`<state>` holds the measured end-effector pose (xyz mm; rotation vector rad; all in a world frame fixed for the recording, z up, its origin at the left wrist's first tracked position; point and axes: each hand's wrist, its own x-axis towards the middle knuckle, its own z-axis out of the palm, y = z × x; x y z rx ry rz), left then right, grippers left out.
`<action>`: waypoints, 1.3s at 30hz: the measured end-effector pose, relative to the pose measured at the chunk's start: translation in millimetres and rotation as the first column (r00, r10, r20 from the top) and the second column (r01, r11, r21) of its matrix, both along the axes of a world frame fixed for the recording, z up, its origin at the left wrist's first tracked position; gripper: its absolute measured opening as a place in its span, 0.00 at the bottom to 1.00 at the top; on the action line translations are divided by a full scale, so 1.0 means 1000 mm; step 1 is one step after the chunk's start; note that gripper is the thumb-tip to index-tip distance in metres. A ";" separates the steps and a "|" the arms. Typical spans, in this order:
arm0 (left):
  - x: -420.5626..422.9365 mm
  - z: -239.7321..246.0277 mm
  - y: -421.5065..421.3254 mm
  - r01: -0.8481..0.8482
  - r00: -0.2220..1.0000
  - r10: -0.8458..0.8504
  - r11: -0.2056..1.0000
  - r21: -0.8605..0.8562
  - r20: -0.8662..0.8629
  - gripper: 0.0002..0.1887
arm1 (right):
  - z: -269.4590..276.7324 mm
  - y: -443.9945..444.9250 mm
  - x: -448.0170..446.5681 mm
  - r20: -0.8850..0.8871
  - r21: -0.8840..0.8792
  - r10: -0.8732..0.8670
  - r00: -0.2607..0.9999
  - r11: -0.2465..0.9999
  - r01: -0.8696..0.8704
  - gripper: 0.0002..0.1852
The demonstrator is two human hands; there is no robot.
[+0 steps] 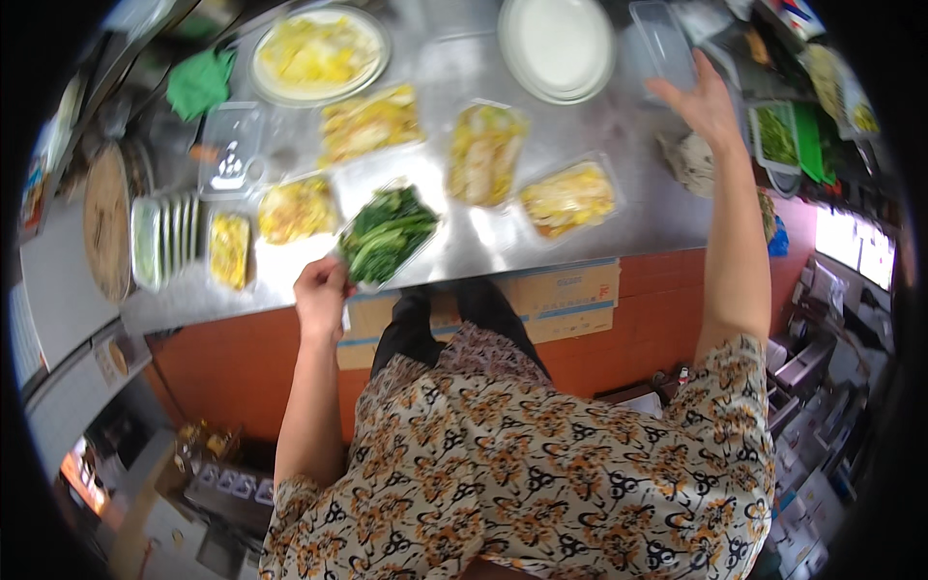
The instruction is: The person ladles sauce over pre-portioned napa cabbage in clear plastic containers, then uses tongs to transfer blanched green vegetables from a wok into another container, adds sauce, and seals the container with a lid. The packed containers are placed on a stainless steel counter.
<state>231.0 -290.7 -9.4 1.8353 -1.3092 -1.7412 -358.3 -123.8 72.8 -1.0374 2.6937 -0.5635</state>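
My left hand [321, 293] is closed at the near left corner of a clear plastic tray of dark leafy greens [388, 235], at the counter's front edge. Far to the right, my right hand [699, 101] reaches out with thumb and fingers spread, beside a clear plastic container [663, 43]; whether it touches it is unclear. Between the hands lie clear packs of yellow-white leafy vegetable, one upright [486, 156] and one at the right [569, 199]. More such packs [296, 210] are left of the greens.
On the steel counter [638, 217] stand a plate of chopped yellow leaves [319, 54], a stack of white oval plates [557, 47], an empty clear tray [230, 148], a row of upright trays [163, 243], a green cloth [201, 83] and a round wooden board [109, 221].
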 end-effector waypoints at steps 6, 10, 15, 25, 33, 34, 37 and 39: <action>0.010 0.002 -0.025 0.212 0.977 -0.210 0.974 -0.083 0.033 0.03 | 0.006 0.003 0.271 0.232 -0.016 0.534 0.813 0.838 -0.546 0.63; 0.019 0.005 -0.041 0.298 0.954 -0.298 0.952 -0.062 0.007 0.06 | -0.021 -0.026 0.353 0.365 -0.027 0.575 0.732 0.793 -0.609 0.61; 0.023 0.001 -0.050 0.342 0.938 -0.344 0.939 -0.042 -0.051 0.09 | -0.039 -0.053 0.365 0.258 -0.062 0.637 0.726 0.761 -0.645 0.60; 0.019 0.000 -0.049 0.320 0.936 -0.312 0.947 0.024 -0.160 0.09 | -0.042 -0.057 0.390 0.177 0.068 0.741 0.647 0.647 -0.759 0.58; 0.007 0.000 -0.044 0.312 0.933 -0.299 0.950 0.033 -0.202 0.09 | -0.050 -0.049 0.394 0.155 0.032 0.679 0.718 0.723 -0.690 0.57; 0.005 0.001 -0.042 0.303 0.934 -0.289 0.952 0.037 -0.212 0.09 | -0.051 -0.047 0.393 0.141 0.037 0.677 0.722 0.725 -0.687 0.57; 0.001 0.005 -0.037 0.287 0.937 -0.268 0.956 0.059 -0.226 0.09 | -0.053 -0.043 0.392 0.134 0.046 0.675 0.725 0.727 -0.685 0.58; -0.001 0.006 -0.034 0.287 0.936 -0.261 0.954 0.087 -0.235 0.09 | -0.053 -0.040 0.391 0.140 0.079 0.668 0.731 0.729 -0.680 0.59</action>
